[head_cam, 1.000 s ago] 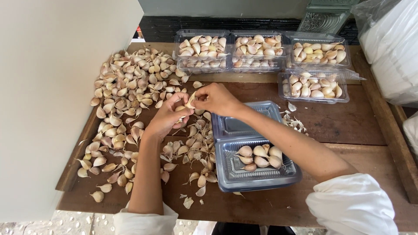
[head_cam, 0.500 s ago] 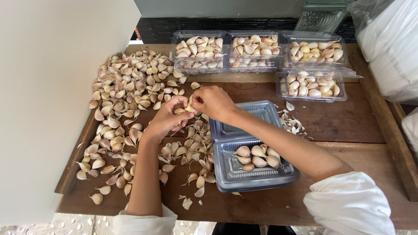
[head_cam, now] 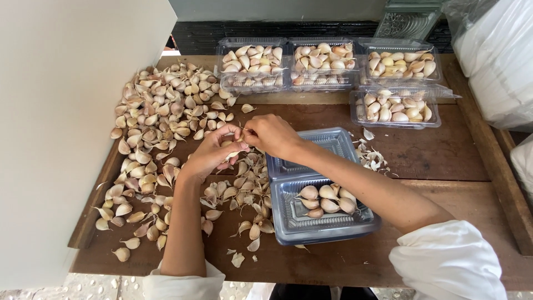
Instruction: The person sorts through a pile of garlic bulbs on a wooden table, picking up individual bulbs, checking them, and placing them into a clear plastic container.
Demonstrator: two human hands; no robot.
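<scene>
Left hand (head_cam: 214, 153): pinching a pale papery garlic clove (head_cam: 233, 154), mid-table.
Right hand (head_cam: 270, 135): fingertips closed on the clove's skin.
Advice: peel gently over the open clear plastic clamshell tray (head_cam: 316, 219).

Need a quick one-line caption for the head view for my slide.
Both hands, left hand and right hand, pinch one garlic clove beside an open clamshell tray.

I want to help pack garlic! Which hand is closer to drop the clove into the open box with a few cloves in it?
Probably the right hand. Its arm already lies across the open box, while the left hand sits farther away over the loose garlic pile. Both hands pinch the clove together.
</scene>
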